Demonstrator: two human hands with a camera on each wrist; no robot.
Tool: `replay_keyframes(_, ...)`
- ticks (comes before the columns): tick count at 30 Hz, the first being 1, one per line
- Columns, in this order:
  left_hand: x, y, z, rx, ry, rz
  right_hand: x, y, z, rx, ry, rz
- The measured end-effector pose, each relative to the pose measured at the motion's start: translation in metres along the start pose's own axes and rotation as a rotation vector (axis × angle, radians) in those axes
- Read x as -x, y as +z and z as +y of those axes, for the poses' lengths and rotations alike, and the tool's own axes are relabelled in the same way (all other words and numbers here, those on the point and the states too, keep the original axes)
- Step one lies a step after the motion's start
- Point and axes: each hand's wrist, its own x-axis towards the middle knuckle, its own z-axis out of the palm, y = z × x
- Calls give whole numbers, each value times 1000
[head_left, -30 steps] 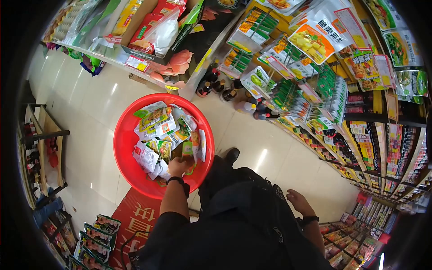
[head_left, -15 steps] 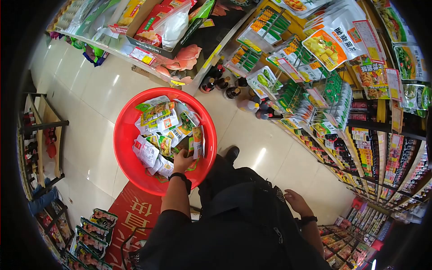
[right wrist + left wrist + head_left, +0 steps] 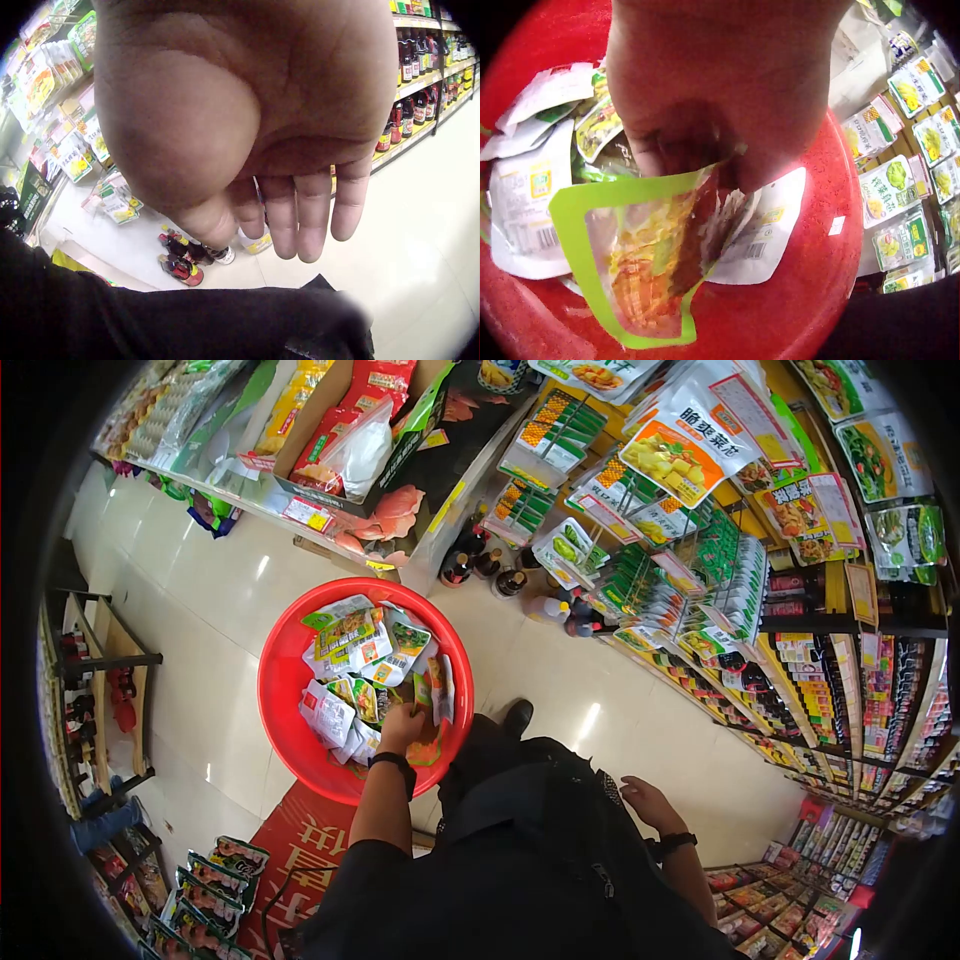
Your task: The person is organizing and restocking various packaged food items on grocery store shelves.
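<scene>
Inside a red plastic basin (image 3: 283, 710), my left hand (image 3: 402, 728) pinches the top edge of a food packet (image 3: 649, 277). That packet has a lime-green border and a clear window showing orange-yellow contents. Around the hand lie several other packets, among them a white-backed packet (image 3: 531, 202) on the left and a second white packet (image 3: 761, 232) partly behind the held one. My fingertips are largely hidden under the palm in the left wrist view. At my right side hangs my right hand (image 3: 652, 805), its fingers relaxed and holding nothing.
Hanging food packets (image 3: 690, 455) fill a rack at the upper right. Dark sauce bottles (image 3: 490, 567) stand on the floor beside the display counter (image 3: 415, 560). On the left is a wooden shelf (image 3: 115, 690); a red mat (image 3: 310, 840) lies below the basin.
The head view shifts slightly. My left hand stays low in the basin, and more of an orange-and-green packet shows beside it. My right hand still hangs at my side.
</scene>
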Motion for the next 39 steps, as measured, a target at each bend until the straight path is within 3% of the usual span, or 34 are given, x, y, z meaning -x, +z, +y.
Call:
replay_keyframes(9, 56, -73, 28, -155, 56, -160, -24, -6, 23, 54, -49, 23)
replay_keyframes(12, 76, -99, 46, -218, 40, -112, -39, -13, 27, 105, -75, 30)
replay_keyframes(16, 84, -109, 47, -40, 108, -88, -50, -20, 21, 53, -158, 44)
replay_keyframes(20, 77, -109, 42, -105, 183, 174, -61, -27, 20, 64, -204, 50)
replay_keyframes(22, 89, -121, 75, 6, 198, 295, -64, -32, 14, 41, -186, 5)
replay_keyframes(23, 103, -137, 113, -106, 114, 308, -65, -36, 10, 29, -180, -14)
replay_keyframes(26, 96, -149, 155, 179, 376, 413, -67, -47, -16, 4, -325, 36)
replay_keyframes(29, 102, -163, 233, 333, 558, 320, -67, -65, -60, -107, -498, 66)
replay_keyframes(32, 104, -163, 295, 479, 700, 217, -68, -82, -100, -370, -827, 66)
replay_keyframes(37, 140, -156, 403, 782, 924, -85, 28, -132, -196, -664, -1147, -114)
replay_keyframes(39, 148, -146, 428, 854, 948, -192, 60, -142, -209, -561, -1162, -50)
